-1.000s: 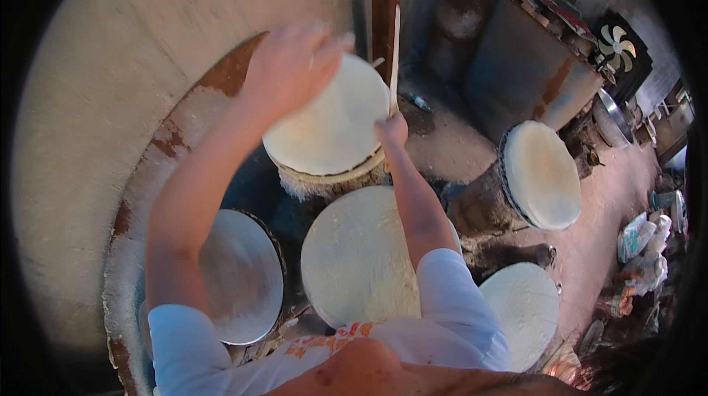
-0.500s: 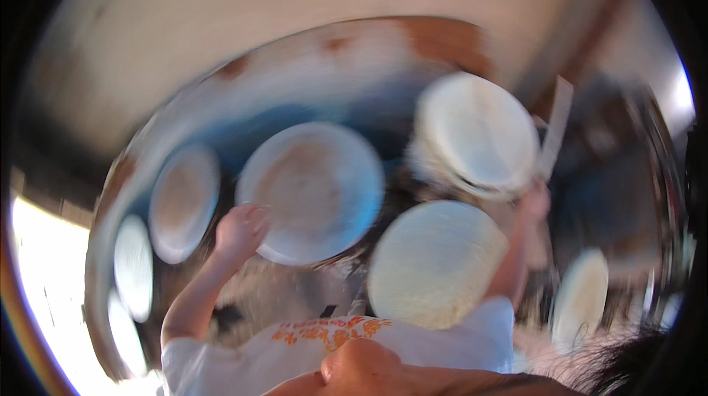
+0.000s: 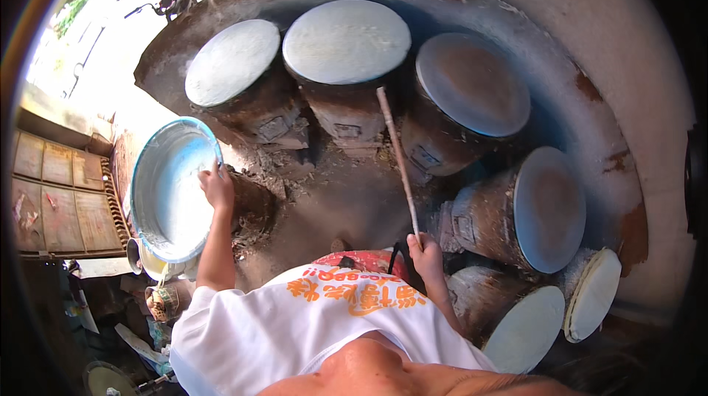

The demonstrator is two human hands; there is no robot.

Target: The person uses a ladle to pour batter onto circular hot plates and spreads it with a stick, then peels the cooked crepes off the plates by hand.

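My left hand [image 3: 216, 188] is closed at the right rim of a large blue basin [image 3: 139, 197]. The basin has pale, whitish stuff inside; whatever the fingers grip is hidden. A long, thin wooden stick [image 3: 399, 156] rises from my right hand [image 3: 425, 257], whose fingers are wrapped round its lower end. The stick's far tip points toward a round griddle coated with pale batter [image 3: 346, 40]. Another coated griddle [image 3: 232, 63] lies to its left. Two griddles with brown middles, one at back right [image 3: 472, 85] and one at right [image 3: 549, 210], look bare.
Each griddle tops a rusty drum stove [image 3: 343, 112], all set in an arc before a curved, stained wall [image 3: 542, 49]. Pale rounds are stacked [image 3: 592, 296] beside a pale-topped griddle [image 3: 523, 330] at lower right. A red round seat [image 3: 361, 259] is by my body.
The view has swung left, bringing the basin into sight. My left hand has gone from over a brown-centred griddle to the basin's rim. My right hand still holds the stick, away from the stacked rounds.
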